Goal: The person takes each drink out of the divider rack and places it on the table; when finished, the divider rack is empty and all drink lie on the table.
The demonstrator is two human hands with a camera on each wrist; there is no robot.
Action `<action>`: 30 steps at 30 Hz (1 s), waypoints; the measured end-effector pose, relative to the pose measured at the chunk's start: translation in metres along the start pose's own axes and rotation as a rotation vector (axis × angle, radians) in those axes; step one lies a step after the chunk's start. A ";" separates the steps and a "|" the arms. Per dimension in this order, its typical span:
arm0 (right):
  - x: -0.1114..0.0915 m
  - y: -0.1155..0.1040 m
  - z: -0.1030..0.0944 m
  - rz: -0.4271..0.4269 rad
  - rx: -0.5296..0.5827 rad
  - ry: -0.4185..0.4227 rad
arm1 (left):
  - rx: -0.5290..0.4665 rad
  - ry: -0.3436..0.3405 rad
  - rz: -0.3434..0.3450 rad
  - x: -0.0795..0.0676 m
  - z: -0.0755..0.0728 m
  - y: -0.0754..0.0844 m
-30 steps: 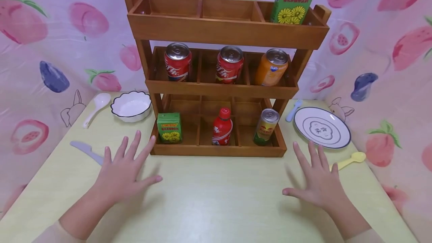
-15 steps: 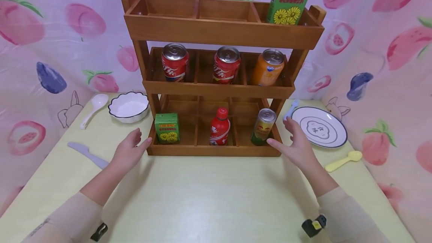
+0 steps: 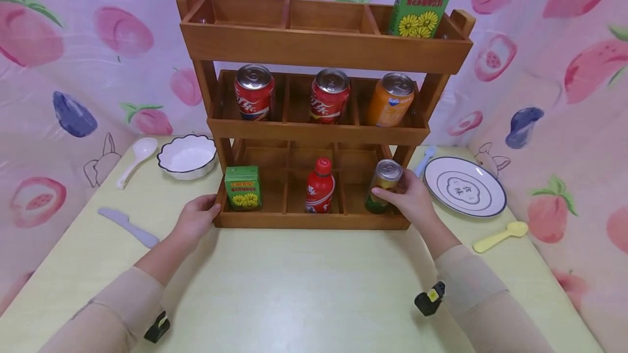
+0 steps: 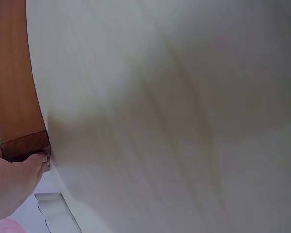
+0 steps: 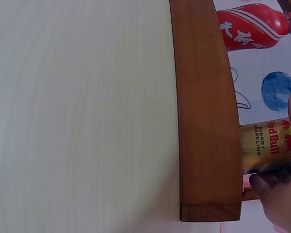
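Note:
A brown three-tier wooden rack stands at the back of the table. My right hand grips a gold Red Bull can in the bottom right compartment, thumb at its front and fingers at its right side. In the right wrist view the same can stays behind the rack's front board. At the lower left corner of the rack, my left hand holds the frame; the left wrist view has its fingers at the board's end. A red bottle fills the bottom middle compartment, and a green drink carton the bottom left.
Two red cola cans and an orange Fanta can occupy the middle tier. A taller green carton stands top right. Left lie a white bowl, white spoon and knife; right, a plate, blue fork, yellow spoon.
Both hands have moved forward from spread over the table. My left hand has come to the rack's corner and my right hand has taken hold of the Red Bull can.

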State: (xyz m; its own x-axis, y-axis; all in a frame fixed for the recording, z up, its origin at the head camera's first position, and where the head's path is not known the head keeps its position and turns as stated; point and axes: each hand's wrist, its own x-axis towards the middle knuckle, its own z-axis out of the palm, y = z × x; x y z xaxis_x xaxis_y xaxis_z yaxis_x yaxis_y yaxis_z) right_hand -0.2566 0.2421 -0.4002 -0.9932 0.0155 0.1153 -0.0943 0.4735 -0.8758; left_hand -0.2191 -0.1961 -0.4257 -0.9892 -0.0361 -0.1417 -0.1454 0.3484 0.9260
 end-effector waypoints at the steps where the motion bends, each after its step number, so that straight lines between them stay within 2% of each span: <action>1: 0.001 0.001 0.002 0.005 0.004 -0.003 | 0.001 0.000 -0.002 0.000 0.000 -0.001; 10: 0.005 0.006 0.006 -0.005 -0.031 0.042 | 0.013 -0.008 0.023 0.002 -0.001 -0.005; 17: -0.005 0.004 0.001 -0.088 0.047 0.113 | -0.004 -0.018 0.026 0.003 0.000 -0.003; 23: -0.026 -0.018 -0.017 -0.105 0.164 0.138 | -0.003 -0.016 0.030 0.002 0.001 -0.003; 25: -0.036 -0.025 -0.023 -0.108 0.172 0.144 | -0.008 -0.015 0.039 0.002 0.001 -0.003; 30: -0.063 -0.031 -0.032 -0.094 0.195 0.096 | 0.001 -0.012 0.044 0.000 0.001 -0.004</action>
State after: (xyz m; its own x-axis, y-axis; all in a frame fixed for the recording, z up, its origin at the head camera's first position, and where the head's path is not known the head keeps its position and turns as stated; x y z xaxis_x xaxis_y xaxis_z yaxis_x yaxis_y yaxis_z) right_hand -0.1891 0.2549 -0.3656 -0.9692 0.0677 0.2368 -0.2069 0.2979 -0.9319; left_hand -0.2188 -0.1963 -0.4294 -0.9944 -0.0091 -0.1050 -0.1016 0.3502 0.9312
